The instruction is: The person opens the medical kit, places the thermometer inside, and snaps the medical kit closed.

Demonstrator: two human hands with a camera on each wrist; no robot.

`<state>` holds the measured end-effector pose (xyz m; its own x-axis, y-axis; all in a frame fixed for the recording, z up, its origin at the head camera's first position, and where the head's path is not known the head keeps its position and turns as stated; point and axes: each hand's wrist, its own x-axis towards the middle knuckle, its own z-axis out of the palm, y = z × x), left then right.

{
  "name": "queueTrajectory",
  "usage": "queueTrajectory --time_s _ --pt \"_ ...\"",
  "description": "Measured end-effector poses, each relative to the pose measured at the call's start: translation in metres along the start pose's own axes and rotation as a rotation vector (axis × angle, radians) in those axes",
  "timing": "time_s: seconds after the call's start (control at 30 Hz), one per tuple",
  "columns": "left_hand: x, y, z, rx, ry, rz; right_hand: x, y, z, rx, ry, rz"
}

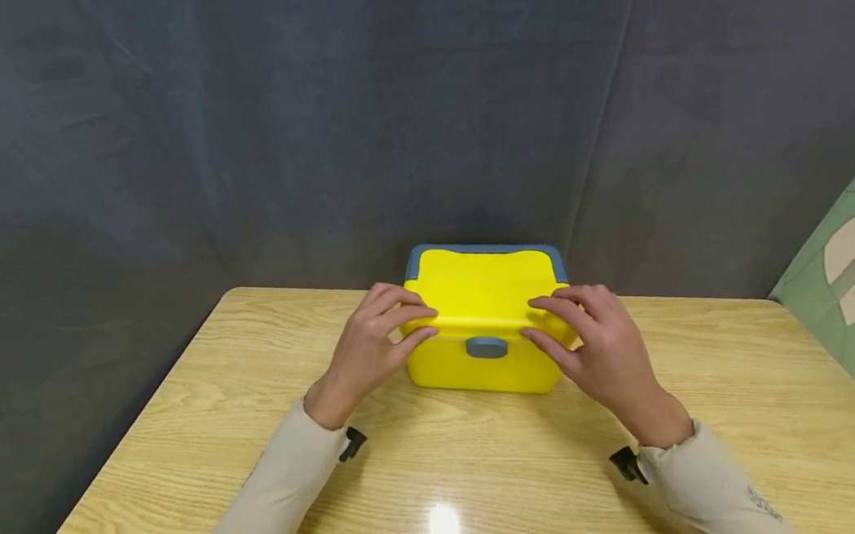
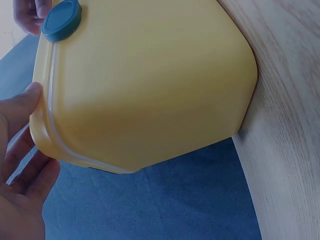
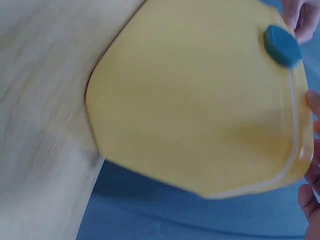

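A yellow box (image 1: 483,368) with a yellow lid (image 1: 485,287) stands on the table, its lid down on the body. A blue-grey oval latch (image 1: 486,347) sits at the middle of its front, under the lid's edge. My left hand (image 1: 367,341) grips the lid's front left corner, thumb on the front and fingers over the top and side. At the front right corner, my right hand (image 1: 606,351) holds the lid's edge the same way. Both wrist views show the thumbs and fingers at the lid's rim, above a pale seam line (image 2: 51,95).
A blue-grey handle (image 1: 483,247) frames the back of the lid. The wooden table (image 1: 532,486) extends around the box. Close behind its far edge hangs a dark grey curtain (image 1: 407,119). On the right is a wall with green leaf shapes (image 1: 850,260).
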<state>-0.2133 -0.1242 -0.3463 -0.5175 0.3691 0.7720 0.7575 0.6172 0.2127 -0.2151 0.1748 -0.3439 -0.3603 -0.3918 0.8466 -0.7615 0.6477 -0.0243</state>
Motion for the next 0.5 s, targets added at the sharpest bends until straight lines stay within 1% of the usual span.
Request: queueTrajectory --time_s 0.13,0.23,0.3,0.37,0.5 --pt "-0.003 -0.003 -0.002 0.001 0.007 -0.018 -0.004 0.008 -0.005 0.005 -0.056 0.062" --pt "-0.007 -0.005 -0.005 0.004 0.017 -0.026 -0.009 0.011 -0.005 0.001 -0.07 0.087" --pt "-0.01 -0.006 -0.007 0.0 0.017 -0.049 -0.012 0.014 -0.007 -0.01 -0.085 0.105" --pt "-0.015 -0.008 -0.011 -0.008 0.005 -0.09 -0.017 0.016 -0.009 -0.028 -0.112 0.138" --pt "-0.027 -0.012 -0.022 -0.014 -0.042 -0.204 -0.027 0.024 -0.018 -0.106 -0.217 0.223"
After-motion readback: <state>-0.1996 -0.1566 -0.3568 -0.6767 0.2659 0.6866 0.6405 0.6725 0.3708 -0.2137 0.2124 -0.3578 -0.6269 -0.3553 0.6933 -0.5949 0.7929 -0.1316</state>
